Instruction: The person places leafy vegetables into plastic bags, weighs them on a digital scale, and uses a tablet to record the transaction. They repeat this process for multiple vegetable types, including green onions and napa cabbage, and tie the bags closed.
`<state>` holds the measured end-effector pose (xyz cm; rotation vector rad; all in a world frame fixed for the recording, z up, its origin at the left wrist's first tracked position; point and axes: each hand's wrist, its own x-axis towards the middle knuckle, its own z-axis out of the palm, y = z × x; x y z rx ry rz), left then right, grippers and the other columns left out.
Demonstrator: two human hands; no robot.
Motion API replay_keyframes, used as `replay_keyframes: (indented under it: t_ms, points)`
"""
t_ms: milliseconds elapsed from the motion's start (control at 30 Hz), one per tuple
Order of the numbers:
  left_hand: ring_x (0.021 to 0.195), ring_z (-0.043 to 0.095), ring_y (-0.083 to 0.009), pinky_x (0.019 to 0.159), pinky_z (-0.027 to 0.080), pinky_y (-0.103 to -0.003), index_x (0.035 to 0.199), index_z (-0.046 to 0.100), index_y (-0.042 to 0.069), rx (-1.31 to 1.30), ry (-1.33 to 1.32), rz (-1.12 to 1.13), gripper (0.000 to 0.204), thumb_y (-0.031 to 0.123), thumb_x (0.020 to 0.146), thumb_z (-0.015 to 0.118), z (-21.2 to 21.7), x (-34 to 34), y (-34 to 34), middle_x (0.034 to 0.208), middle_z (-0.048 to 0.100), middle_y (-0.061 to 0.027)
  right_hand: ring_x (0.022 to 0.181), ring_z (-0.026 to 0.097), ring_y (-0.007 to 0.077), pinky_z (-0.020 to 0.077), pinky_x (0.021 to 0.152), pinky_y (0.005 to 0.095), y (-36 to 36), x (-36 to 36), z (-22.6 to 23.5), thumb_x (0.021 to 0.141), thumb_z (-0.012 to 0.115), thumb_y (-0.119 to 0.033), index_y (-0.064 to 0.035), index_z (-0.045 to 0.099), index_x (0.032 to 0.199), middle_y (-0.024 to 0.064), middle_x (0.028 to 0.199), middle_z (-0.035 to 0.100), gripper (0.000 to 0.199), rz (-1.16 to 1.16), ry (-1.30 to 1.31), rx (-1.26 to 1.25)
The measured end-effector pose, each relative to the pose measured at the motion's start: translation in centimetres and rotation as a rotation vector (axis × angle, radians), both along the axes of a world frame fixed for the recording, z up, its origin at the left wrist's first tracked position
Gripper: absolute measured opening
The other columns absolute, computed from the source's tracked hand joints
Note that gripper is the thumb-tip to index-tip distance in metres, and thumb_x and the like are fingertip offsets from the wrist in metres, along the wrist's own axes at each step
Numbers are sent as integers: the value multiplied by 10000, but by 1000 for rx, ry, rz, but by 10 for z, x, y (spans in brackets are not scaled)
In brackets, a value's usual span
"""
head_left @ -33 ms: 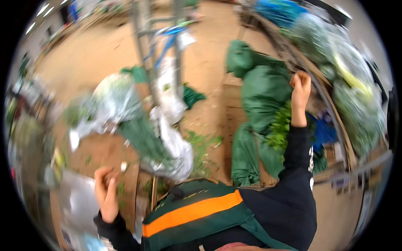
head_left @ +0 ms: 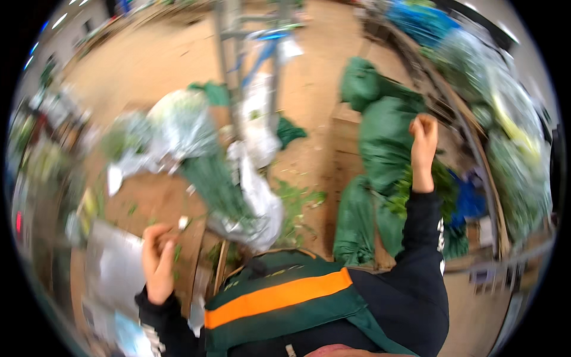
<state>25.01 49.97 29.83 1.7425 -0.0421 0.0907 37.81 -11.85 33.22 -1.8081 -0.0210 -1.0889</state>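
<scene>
My left hand (head_left: 157,265) is raised over the brown table at lower left. Its fingers are loosely bent, apart from the thumb, with nothing between them. Nearest to it are a small white scrap (head_left: 183,222) and a grey metallic sheet (head_left: 110,262). My right hand (head_left: 423,152) is held out at the right, fingers curled in, and I see nothing in it. Behind and beside it stand stuffed green sacks (head_left: 386,131); leafy greens (head_left: 402,199) show by the wrist. Motion blurs the picture somewhat.
Long green stalks (head_left: 217,181) and a clear-wrapped bundle (head_left: 184,119) lie on the brown table (head_left: 143,202). A metal ladder-like frame (head_left: 232,65) rises behind. Loose leaves (head_left: 294,205) litter the floor. Bagged vegetables (head_left: 505,131) line the right-hand rack.
The whole scene has shifted to the right in the picture. My right hand is slightly lower against the sacks; my left hand keeps nearly the same pose.
</scene>
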Motion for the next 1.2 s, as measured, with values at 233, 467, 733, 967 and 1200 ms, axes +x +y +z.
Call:
replay_keyframes:
  t_ms: [233, 467, 733, 967, 1200]
  points:
    - [993, 606, -177, 870, 481, -297, 1165, 563, -19, -15, 20, 41, 225, -22, 940, 553, -36, -59, 42, 1091, 544, -86, 834, 647, 192, 518, 753, 327, 282, 47, -181, 917, 660, -103, -7, 602, 1029, 110, 914, 661, 158, 610, 587, -222]
    - [950, 607, -169, 853, 474, -292, 1097, 616, -13, -40, 218, 241, 161, 24, 950, 561, -63, -150, 112, 1004, 588, -85, 973, 582, 394, 479, 827, 482, 491, 131, -241, 863, 695, -181, -19, 572, 1001, 185, 990, 584, 246, 807, 450, -809]
    - [962, 604, -140, 896, 465, -272, 1094, 611, -25, -240, 345, 515, 149, 16, 970, 539, -62, -175, 163, 1031, 621, -63, 1042, 607, 341, 466, 893, 469, 640, 247, -324, 809, 718, -215, -57, 611, 1021, 152, 1035, 619, 286, 297, 248, -1150]
    - [963, 623, -154, 911, 485, -294, 1110, 608, -27, -252, 394, 701, 157, 46, 996, 528, -59, -128, 162, 1019, 651, -81, 844, 686, 327, 546, 744, 458, 668, 237, -334, 797, 707, -273, -57, 580, 963, 137, 914, 645, 301, 409, 576, -1065]
    - [976, 614, -136, 916, 488, -283, 1114, 604, -26, -387, 449, 788, 151, 30, 995, 529, -67, -42, 162, 1031, 646, -75, 793, 593, 363, 490, 671, 471, 655, 104, -370, 814, 736, -260, -48, 541, 926, 165, 896, 540, 309, 922, 515, -873]
